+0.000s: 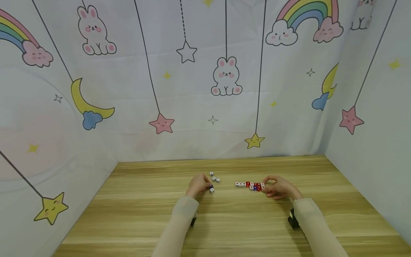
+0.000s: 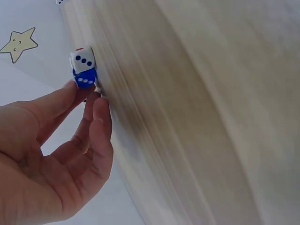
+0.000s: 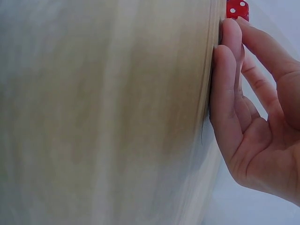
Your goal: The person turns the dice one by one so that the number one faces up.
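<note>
At the table's middle, my left hand (image 1: 198, 184) pinches a blue die (image 2: 85, 78) between thumb and fingers. A white die (image 2: 83, 61) shows right against the blue one in the left wrist view; in the head view a white die (image 1: 211, 191) lies just in front of the fingertips. To the right, two adjoining rows of dice (image 1: 248, 184), white, red and blue, lie on the table. My right hand (image 1: 280, 188) rests at their right end, fingers loosely bent. Its fingertips touch a red die (image 3: 238, 9), partly hidden by them in the right wrist view.
Several loose white dice (image 1: 214, 179) lie just beyond my left hand. The wood-grain table (image 1: 231, 228) meets a printed cloth wall (image 1: 192, 146) at the back, with cloth walls on both sides too. Black wrist devices (image 1: 293, 219) sit under the sleeves.
</note>
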{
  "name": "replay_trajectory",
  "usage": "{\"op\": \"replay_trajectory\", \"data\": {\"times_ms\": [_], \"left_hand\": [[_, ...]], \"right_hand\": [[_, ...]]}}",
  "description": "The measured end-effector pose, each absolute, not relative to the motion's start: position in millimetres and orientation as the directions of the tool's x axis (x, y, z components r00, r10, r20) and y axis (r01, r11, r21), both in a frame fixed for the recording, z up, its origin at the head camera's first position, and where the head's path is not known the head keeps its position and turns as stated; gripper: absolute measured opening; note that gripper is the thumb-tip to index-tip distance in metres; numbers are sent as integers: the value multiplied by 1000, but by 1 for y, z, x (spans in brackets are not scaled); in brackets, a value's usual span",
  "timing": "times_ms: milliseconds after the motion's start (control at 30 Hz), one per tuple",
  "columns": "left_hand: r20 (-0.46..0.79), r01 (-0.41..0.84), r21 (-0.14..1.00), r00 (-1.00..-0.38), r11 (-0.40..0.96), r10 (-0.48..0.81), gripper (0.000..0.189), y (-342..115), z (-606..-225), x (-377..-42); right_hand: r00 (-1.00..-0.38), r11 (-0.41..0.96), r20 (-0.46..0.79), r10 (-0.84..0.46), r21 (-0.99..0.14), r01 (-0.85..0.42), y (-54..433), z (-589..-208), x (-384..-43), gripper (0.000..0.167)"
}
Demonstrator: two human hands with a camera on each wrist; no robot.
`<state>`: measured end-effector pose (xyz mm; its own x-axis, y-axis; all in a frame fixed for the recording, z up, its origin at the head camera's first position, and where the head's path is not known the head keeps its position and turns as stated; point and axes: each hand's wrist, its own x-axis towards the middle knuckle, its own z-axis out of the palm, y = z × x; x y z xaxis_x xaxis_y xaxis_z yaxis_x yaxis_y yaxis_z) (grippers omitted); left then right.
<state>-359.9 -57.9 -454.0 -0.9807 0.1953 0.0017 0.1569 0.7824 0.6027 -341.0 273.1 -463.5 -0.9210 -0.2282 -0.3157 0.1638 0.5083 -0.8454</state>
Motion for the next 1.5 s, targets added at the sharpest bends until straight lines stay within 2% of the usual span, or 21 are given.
{"op": "replay_trajectory", "data": {"times_ms": [167,367,533,633,800,1033,1267,1500], "left_hand": [[10,153,605,-983,782,185,12,-58,-455,-360],[-4,168,693,-971,701,237,10,-62,-452,-359],[-17,238,685,-940,689,342,35,-64,-452,-361],[-13,274,655,-928,704,372,42,-64,-453,-363],[-3,273,663,-930,697,368,34,-63,-456,-362],[49,280,614,-947,738,318,14,-62,-453,-361],[127,372,574,-921,730,369,14,-31,-442,-358],[69,361,613,-911,703,408,17,10,-452,-344]], "right_hand": [[-920,511,-317,-229,-844,164,273,-463,-341,35],[-921,510,-317,-227,-844,165,272,-462,-340,35],[-922,511,-317,-223,-843,167,272,-461,-339,35],[-923,512,-318,-217,-842,170,272,-461,-339,35],[-924,514,-318,-211,-840,172,271,-462,-339,36],[-926,516,-310,-216,-841,162,272,-463,-339,36],[-927,515,-312,-208,-841,167,273,-461,-338,34],[-924,504,-304,-233,-850,152,273,-463,-339,36]]}}
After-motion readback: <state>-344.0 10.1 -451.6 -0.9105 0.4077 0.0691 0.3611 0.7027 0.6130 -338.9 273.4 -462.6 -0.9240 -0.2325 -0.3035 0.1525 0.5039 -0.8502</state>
